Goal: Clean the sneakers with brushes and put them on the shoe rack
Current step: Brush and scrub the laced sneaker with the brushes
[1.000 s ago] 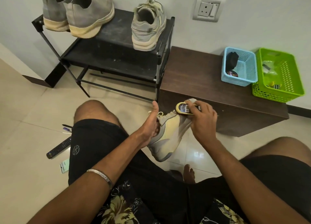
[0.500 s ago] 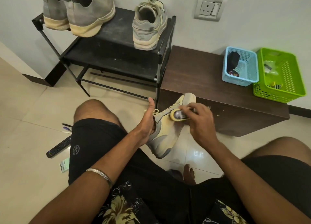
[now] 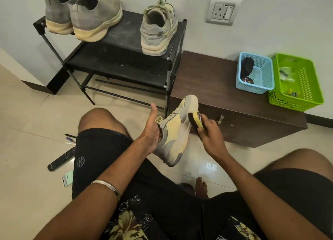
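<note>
blue basket (image 3: 264, 81) + green basket (image 3: 306, 95) touching on brown cabinet (image 3: 207, 81) | remote (image 3: 61, 159) on floor | wall socket (image 3: 222, 10)

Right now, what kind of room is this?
Probably the shoe corner of a home, maybe near the entrance. A black shoe rack holding sneakers stands on the tiled floor beside a low brown cabinet, under a wall socket.

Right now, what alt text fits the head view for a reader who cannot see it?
A seated person's left hand holds a sneaker while the right hand brushes it with a brush. Three shoes sit on a black shoe rack ahead.
</note>
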